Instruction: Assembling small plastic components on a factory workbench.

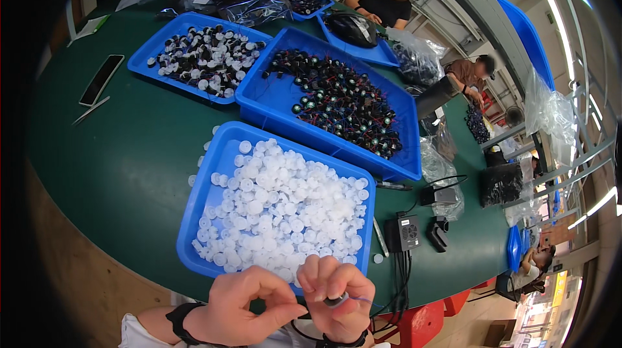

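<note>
My right hand point(340, 312) pinches a small dark round part point(335, 301) with a thin blue wire trailing off to the right. Close beside it, my left hand point(240, 309) has thumb and forefinger drawn together; whatever is between them, if anything, is too small to make out. Both hands are at the near edge of a blue tray point(194, 218) heaped with small translucent white plastic caps point(272, 202). Behind that stands a deeper blue bin point(311, 134) of dark round parts with red and blue wires point(337, 99).
Farther left are a blue tray point(146, 56) of black-and-white parts, a phone point(102, 80) and tweezers point(91, 110). Right of the caps lie a pen-like tool point(380, 238), a black boxy device point(407, 233) with cables and clear plastic bags point(440, 173). Other people sit at the far and right sides.
</note>
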Available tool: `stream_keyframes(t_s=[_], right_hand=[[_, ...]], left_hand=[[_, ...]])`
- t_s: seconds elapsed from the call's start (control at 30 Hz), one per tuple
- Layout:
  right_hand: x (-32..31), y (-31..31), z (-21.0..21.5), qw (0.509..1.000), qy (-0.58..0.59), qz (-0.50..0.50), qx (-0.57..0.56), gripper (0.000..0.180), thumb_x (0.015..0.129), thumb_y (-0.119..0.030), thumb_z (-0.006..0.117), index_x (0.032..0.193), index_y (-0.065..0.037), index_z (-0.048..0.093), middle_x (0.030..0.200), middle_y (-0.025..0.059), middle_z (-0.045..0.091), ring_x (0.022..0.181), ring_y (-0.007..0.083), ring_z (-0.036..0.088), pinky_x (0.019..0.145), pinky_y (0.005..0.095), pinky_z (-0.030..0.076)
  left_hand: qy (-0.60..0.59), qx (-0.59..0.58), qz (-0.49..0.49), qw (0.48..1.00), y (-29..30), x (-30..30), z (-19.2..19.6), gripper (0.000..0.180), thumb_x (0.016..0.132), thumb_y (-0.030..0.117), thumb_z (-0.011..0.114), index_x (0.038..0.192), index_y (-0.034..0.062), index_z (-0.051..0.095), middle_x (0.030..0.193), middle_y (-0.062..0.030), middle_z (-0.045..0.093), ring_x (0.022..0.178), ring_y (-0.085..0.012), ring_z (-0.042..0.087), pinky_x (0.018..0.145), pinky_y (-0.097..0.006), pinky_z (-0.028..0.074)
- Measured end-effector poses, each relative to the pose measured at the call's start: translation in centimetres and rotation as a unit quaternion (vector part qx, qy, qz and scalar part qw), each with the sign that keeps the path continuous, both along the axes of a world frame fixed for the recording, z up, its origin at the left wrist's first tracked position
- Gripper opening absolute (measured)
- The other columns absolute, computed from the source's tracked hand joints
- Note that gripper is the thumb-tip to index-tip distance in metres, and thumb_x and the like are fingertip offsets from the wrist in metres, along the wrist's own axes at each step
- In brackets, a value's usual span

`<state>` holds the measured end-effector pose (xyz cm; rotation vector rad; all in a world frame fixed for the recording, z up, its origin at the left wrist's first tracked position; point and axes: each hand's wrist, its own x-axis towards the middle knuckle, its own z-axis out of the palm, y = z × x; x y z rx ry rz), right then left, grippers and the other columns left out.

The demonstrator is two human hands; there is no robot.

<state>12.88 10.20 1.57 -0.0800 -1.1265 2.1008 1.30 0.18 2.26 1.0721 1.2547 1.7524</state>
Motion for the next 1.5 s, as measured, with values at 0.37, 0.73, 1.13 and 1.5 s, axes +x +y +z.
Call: stream_keyframes(t_s=[0.37, 0.73, 1.13, 1.5], right_hand=[[0.8, 1.6, 0.5, 0.942, -0.031, -0.073, 0.326, 0.033, 0.066, -0.026, 0.074, 0.084, 0.0, 0.066, 0.077, 0.0042, 0.061, 0.068, 0.0164, 0.047, 0.061, 0.0295, 0.033], [0.7, 1.5, 2.0, 0.836, -0.172, -0.129, 0.505, 0.036, 0.059, -0.03, 0.073, 0.086, -0.007, 0.068, 0.09, 0.0018, 0.059, 0.072, 0.0155, 0.048, 0.065, 0.0282, 0.031], [1.3, 1.2, 3.9, 0.736, -0.253, -0.134, 0.613, 0.034, 0.056, -0.024, 0.072, 0.085, -0.007, 0.066, 0.086, -0.0003, 0.061, 0.076, 0.0144, 0.05, 0.071, 0.0326, 0.031], [1.4, 1.3, 1.8, 0.869, -0.164, -0.067, 0.461, 0.036, 0.063, -0.022, 0.073, 0.089, 0.001, 0.063, 0.089, 0.0088, 0.062, 0.081, 0.0222, 0.052, 0.076, 0.0377, 0.037]], left_hand=[[-0.296, -0.025, -0.247, 0.922, 0.5, -1.4, 0.6, 0.045, 0.075, 0.0, 0.065, 0.111, 0.0005, 0.038, 0.097, -0.0095, 0.052, 0.089, -0.0139, 0.053, 0.075, -0.025, 0.043], [-0.382, -0.015, -0.255, 0.888, 0.3, -1.8, -0.3, 0.044, 0.077, -0.008, 0.059, 0.115, -0.0039, 0.035, 0.106, -0.0145, 0.051, 0.099, -0.0193, 0.052, 0.084, -0.03, 0.044], [-0.364, -0.038, -0.268, 0.891, 0.6, -2.0, -1.1, 0.041, 0.077, -0.009, 0.057, 0.113, -0.0036, 0.038, 0.107, -0.0133, 0.05, 0.1, -0.0183, 0.051, 0.086, -0.03, 0.044], [-0.348, -0.045, -0.227, 0.908, 0.2, -1.5, -1.2, 0.036, 0.076, -0.008, 0.06, 0.105, -0.0038, 0.04, 0.1, -0.0163, 0.057, 0.094, -0.0169, 0.057, 0.079, -0.027, 0.049]])
